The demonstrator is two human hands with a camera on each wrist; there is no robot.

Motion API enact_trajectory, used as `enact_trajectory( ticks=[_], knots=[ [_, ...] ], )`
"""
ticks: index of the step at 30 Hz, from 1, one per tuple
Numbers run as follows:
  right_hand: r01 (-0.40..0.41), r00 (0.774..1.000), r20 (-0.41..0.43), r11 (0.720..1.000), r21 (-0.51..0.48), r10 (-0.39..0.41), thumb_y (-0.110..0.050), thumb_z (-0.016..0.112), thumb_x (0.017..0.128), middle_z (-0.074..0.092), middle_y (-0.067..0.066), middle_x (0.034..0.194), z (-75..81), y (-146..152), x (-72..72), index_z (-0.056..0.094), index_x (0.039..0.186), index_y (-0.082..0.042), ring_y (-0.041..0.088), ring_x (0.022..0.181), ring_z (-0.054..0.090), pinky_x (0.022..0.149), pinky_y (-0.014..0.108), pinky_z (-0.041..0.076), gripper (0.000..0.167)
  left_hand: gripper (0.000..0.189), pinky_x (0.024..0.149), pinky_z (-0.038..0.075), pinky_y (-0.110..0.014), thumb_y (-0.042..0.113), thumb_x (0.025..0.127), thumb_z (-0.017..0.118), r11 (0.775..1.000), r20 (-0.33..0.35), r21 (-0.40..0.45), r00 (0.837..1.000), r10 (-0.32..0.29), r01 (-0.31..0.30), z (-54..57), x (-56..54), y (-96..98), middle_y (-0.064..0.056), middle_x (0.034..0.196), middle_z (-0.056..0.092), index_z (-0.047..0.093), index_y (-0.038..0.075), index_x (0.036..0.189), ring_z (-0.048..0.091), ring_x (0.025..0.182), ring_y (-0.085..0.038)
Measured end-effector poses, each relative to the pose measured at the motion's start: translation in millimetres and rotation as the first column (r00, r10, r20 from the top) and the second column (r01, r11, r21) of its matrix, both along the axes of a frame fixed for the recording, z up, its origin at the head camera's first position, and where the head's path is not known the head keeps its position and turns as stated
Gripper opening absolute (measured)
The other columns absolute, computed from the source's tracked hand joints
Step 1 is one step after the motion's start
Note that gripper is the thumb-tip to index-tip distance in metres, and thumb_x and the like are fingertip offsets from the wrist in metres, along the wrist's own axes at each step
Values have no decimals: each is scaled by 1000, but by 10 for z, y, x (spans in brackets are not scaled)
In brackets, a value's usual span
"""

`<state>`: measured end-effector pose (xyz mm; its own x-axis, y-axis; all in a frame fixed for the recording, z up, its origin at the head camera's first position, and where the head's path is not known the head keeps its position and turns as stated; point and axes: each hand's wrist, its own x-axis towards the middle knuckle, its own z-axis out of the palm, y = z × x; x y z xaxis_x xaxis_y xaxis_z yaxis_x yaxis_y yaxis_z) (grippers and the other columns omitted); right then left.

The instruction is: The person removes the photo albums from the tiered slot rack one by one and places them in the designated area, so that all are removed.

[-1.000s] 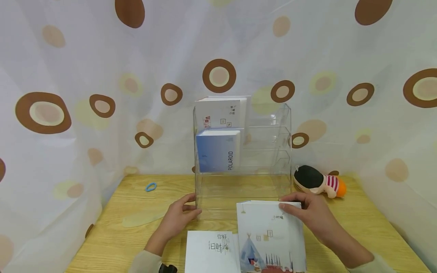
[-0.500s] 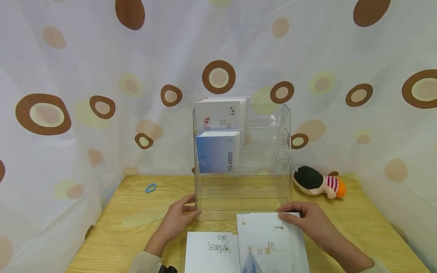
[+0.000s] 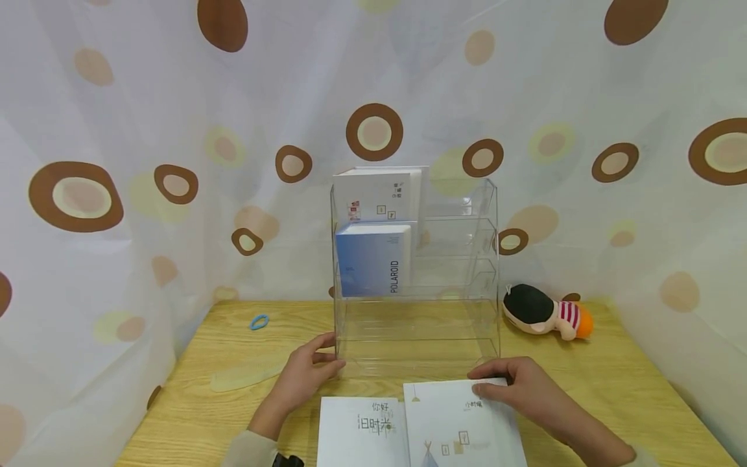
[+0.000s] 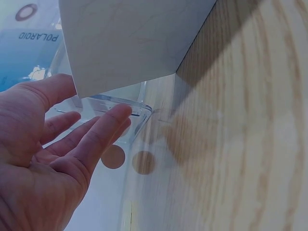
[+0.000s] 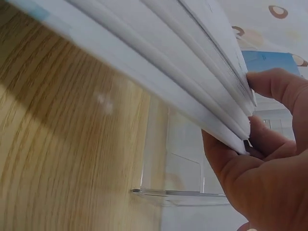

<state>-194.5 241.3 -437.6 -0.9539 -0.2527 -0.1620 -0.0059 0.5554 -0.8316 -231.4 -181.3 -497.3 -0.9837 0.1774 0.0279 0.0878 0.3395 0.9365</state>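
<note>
My right hand [image 3: 522, 392] pinches the top right corner of a white book [image 3: 461, 421] printed with a tent. In the right wrist view, thumb and fingers grip layered white page blocks [image 5: 192, 62] of a stack. Another white book [image 3: 358, 441] with dark lettering overlaps its left side in the head view. My left hand [image 3: 306, 376] rests at the lower left corner of a clear acrylic rack [image 3: 417, 350], fingers loosely extended. A pale book panel [image 4: 130, 43] tilts above that hand in the left wrist view.
A blue book [image 3: 370, 263] and a white book [image 3: 376, 194] stand on the rack's upper tiers, at its left. A plush toy [image 3: 548, 311] lies to the right. A pale comb [image 3: 245, 376] and a blue ring [image 3: 259, 322] lie on the left of the wooden table [image 3: 175, 402].
My right hand has drawn the tent-printed book down and toward me, away from the rack. The left hand has stayed at the rack's corner.
</note>
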Motion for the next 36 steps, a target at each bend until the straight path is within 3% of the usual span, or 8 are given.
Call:
enact_trajectory(
  ticks=[7,14,29,36],
  knots=[
    [-18,1000,-2,997,77,19,-29,92,95,78,10,139,-114,-14,8,85,126,-13,28,132,68,93,13,53,35,65,93,72,-42,17,105,81,1000,7,-7,1000,0,0,-17,13,-14,-26,159,62,55,3,163,72,133,-42],
    [-44,999,7,997,59,44,-29,90,97,78,12,138,-224,15,-4,84,129,-10,27,130,67,92,14,54,37,65,92,72,-41,16,105,81,1000,4,1,1000,-4,4,-15,13,-4,-28,160,61,55,2,163,72,132,-42],
    [-13,1000,18,998,60,12,-29,90,97,81,10,133,-387,-11,-58,84,127,-6,21,123,69,93,18,57,38,66,92,72,-38,16,106,80,1000,8,5,1000,2,-3,10,25,-3,-26,161,60,53,1,164,71,134,-42],
    [26,998,46,994,107,-31,-30,91,96,80,10,133,-460,-33,-73,85,125,-8,25,126,70,107,43,62,37,66,92,71,-36,17,106,80,1000,6,-9,1000,6,-6,18,30,9,-26,161,61,53,2,165,71,135,-43]
  ],
)
